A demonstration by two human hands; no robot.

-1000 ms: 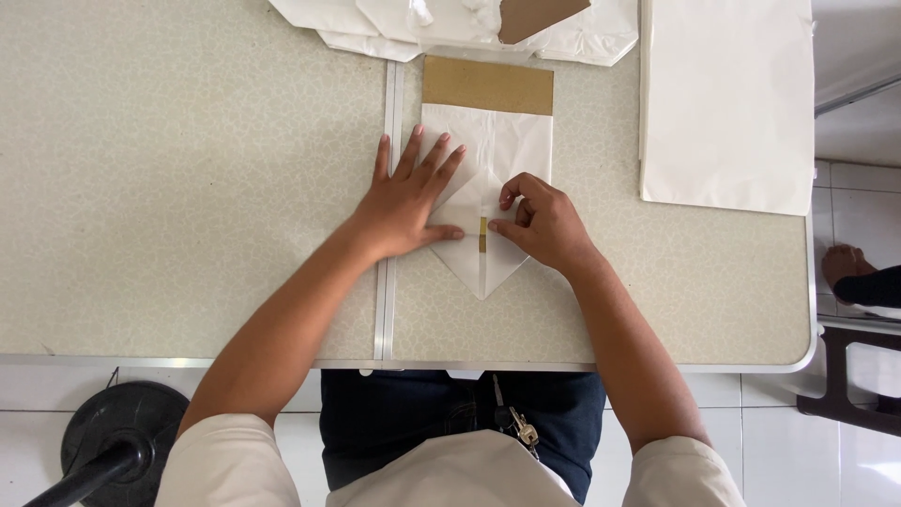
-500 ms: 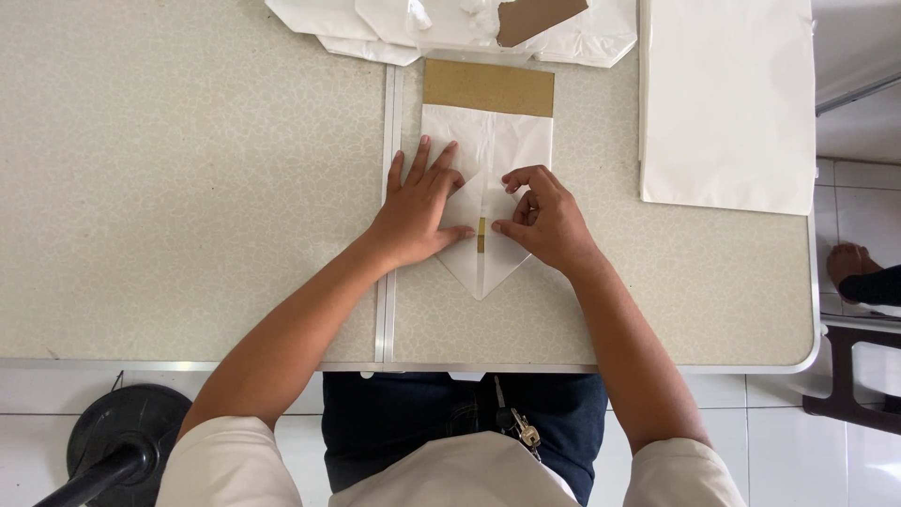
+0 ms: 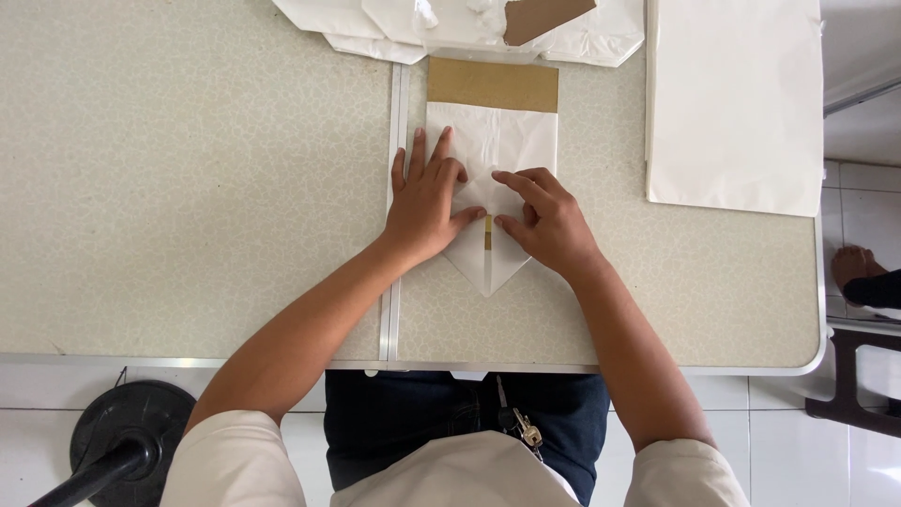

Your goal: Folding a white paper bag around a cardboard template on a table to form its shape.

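Lower left of the frame: a black round base [image 3: 131,437] with a dark pole, cut off by the bottom edge, stands on the white tiled floor. Above it, a speckled beige table [image 3: 188,188] fills most of the frame; a metal seam [image 3: 392,282] runs down it just left of centre. Centre: the left hand [image 3: 427,202], fingers spread and palm down, presses flat on a white paper bag [image 3: 493,141] lying on the table right of the seam. The bag carries a brown band [image 3: 493,84] across its upper end, and its lower end is folded to a point [image 3: 488,277] with a small brown strip [image 3: 487,232] on the centre line. The right hand [image 3: 549,221], fingers curled, presses its fingertips on the fold beside that strip, thumb close to the left thumb; both hands cover much of the folded area, so the fold lines beneath cannot be made out. Top centre: a heap of white paper [image 3: 450,23] with a brown card piece [image 3: 544,14], cut off by the upper edge. Upper right: a stack of white sheets [image 3: 737,103], also cut off at the top. Far right: a foot [image 3: 854,268] on the floor, partly out of frame. Bottom centre: keys [image 3: 521,427] hang at the person's waist.
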